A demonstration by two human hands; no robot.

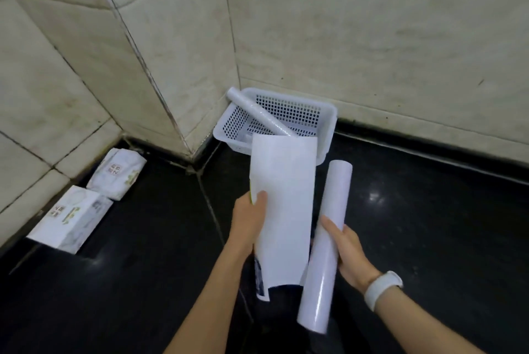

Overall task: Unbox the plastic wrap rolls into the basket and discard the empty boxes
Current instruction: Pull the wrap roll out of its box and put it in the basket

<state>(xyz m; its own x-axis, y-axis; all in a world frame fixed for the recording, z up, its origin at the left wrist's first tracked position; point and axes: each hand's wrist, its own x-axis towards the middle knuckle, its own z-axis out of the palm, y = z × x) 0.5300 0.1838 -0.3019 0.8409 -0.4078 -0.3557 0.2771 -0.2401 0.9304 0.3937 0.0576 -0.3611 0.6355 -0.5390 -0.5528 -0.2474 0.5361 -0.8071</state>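
Note:
My left hand (249, 217) grips a flattened white box (282, 210) by its left edge, holding it upright above the dark floor. My right hand (345, 252) is wrapped around a long white plastic wrap roll (329, 242), which tilts slightly and stands beside the box. Behind them a white perforated basket (326, 136) sits in the wall corner. One plastic wrap roll (257, 113) lies diagonally in it, its upper end resting on the basket's far left rim. The box hides the basket's near edge.
Two white printed boxes (117, 172) (71, 219) lie on the floor at the left against the tiled wall. Beige tiled walls meet in a protruding corner just left of the basket. The floor is glossy black tile. A white watch is on my right wrist.

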